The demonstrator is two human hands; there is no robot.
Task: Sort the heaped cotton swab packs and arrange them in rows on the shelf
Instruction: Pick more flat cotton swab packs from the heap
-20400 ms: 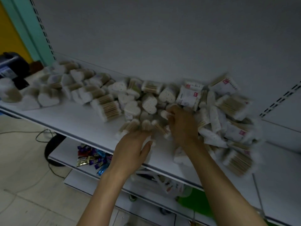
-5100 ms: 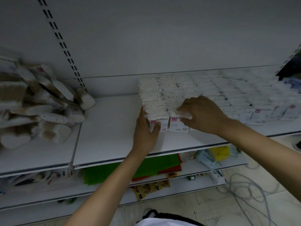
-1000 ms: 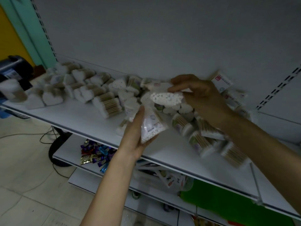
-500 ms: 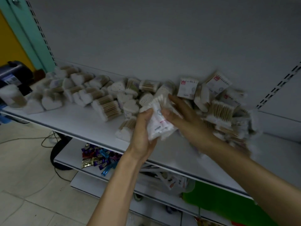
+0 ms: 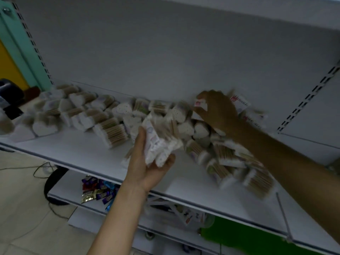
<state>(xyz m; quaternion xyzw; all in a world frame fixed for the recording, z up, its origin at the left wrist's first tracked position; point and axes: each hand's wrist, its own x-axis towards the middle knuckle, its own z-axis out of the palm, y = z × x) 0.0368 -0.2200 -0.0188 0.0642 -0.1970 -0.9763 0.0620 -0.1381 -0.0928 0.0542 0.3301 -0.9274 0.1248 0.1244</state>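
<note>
— What have you got?
— My left grip point(image 5: 147, 168) is curled round a bundle of swab packs point(image 5: 158, 142): soft plastic, white cotton ends, pale wooden sticks. I hold it above the white shelf point(image 5: 82, 150), toward its near edge.
— And the other?
— My right grip point(image 5: 219, 111) pinches a flat red-labelled pack point(image 5: 201, 104) by the far wall, over the heap point(image 5: 230, 162).
— Room to move?
— Bare shelf lies near and left of the heap. Heart-shaped packs point(image 5: 44, 126) crowd the far left. The heap's right end is blurred and partly hidden under my forearm.
</note>
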